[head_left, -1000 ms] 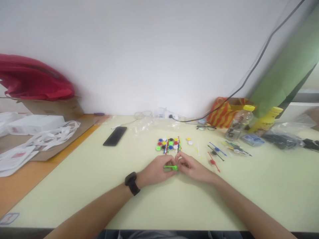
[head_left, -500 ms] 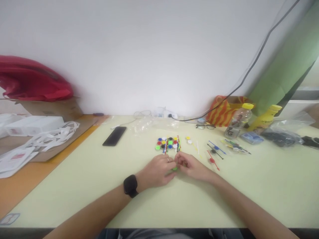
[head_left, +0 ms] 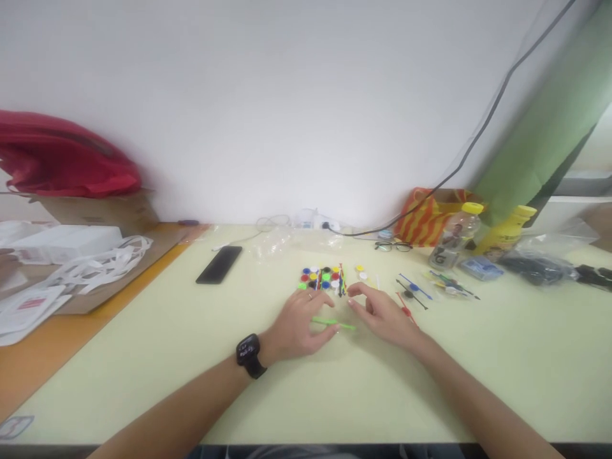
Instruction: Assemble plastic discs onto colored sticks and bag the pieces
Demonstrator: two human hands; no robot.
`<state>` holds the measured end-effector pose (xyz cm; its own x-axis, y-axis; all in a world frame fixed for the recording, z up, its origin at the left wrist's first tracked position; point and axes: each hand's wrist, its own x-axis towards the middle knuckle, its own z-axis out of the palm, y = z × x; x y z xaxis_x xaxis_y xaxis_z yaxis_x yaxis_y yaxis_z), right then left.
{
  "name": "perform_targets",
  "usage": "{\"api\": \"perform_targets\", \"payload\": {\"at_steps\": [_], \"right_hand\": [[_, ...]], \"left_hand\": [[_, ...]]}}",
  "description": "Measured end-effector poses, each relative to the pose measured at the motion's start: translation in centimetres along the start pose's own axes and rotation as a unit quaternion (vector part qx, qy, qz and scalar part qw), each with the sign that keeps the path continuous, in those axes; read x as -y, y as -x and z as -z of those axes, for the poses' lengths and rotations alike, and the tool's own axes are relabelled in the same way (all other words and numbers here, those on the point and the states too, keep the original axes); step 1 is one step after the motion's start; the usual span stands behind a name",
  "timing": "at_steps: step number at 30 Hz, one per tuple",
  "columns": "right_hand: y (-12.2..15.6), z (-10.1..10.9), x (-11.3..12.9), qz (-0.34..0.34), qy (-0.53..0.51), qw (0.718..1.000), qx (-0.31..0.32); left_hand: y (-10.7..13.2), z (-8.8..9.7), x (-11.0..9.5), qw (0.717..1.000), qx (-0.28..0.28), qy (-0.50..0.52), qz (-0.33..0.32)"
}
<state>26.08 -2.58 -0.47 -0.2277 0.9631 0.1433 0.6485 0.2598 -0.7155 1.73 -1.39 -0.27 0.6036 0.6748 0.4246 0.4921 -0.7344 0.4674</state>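
A thin green stick [head_left: 335, 323] lies on the pale yellow table [head_left: 306, 389] between my hands. My left hand [head_left: 299, 322], with a black watch on its wrist, rests over the stick's left end; its fingers curl round that end. My right hand [head_left: 377, 312] hovers just right of the stick with its fingers spread and nothing in them. Behind both hands sits a cluster of small coloured round caps [head_left: 320, 277] with several coloured sticks laid beside them.
A black phone [head_left: 218, 264] lies at the back left. Sticks with round caps [head_left: 411, 290] lie to the right, near glasses [head_left: 393, 245], two yellow-capped bottles [head_left: 454, 241] and plastic bags. A cardboard sheet with white straps [head_left: 95, 264] and a red bag [head_left: 62, 153] are left.
My hands were pressed together on the green stick and a green cap. Now my right hand has let go and drawn away to the right, and the stick shows full length.
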Motion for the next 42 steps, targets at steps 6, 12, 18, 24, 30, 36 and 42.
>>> {"api": "perform_targets", "payload": {"at_steps": [6,12,18,24,30,36,42], "right_hand": [[1.0,1.4,2.2,-0.082,-0.250,0.939,0.221],[0.3,1.9,1.9,-0.088,-0.331,0.935,0.089],[-0.4,1.6,0.9,-0.094,-0.277,0.955,0.047],[-0.8,2.0,0.2,-0.044,-0.225,0.973,-0.014],[-1.3,2.1,-1.5,-0.022,-0.187,0.980,-0.067],[-1.3,2.2,-1.6,-0.043,-0.211,0.971,-0.099],[-1.5,3.3,-2.0,-0.055,-0.223,0.958,-0.174]], "left_hand": [[-0.2,0.5,0.5,0.997,-0.064,-0.008,0.040],[-0.3,0.0,0.8,0.998,-0.051,0.010,0.036],[-0.4,-0.2,1.0,0.998,-0.042,0.032,0.043],[-0.6,-0.2,1.3,0.996,-0.053,0.035,0.057],[-0.6,-0.4,1.4,0.996,-0.060,0.037,0.061],[-0.5,-0.3,1.4,0.995,-0.070,0.035,0.061],[-0.5,-0.3,1.4,0.993,-0.087,0.044,0.060]]}}
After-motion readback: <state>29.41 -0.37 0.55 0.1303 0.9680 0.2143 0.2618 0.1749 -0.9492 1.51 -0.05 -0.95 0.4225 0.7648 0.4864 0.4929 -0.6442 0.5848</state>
